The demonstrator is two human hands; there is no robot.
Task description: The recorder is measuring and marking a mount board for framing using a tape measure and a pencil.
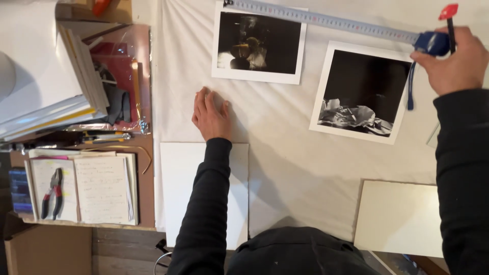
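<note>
Resting flat, fingers spread, left hand (211,116) presses palm-down on the white cloth (285,153), arm straight across a white board (175,188). Right hand (456,61) is raised at the far right, fist closed around the blue tape measure (432,43), blade stretched left over two dark photo prints (361,91).

Two photo prints (259,43) (362,91) side by side on cloth (285,153), tape measure (326,21) behind them, notebook (102,189) far left.
</note>
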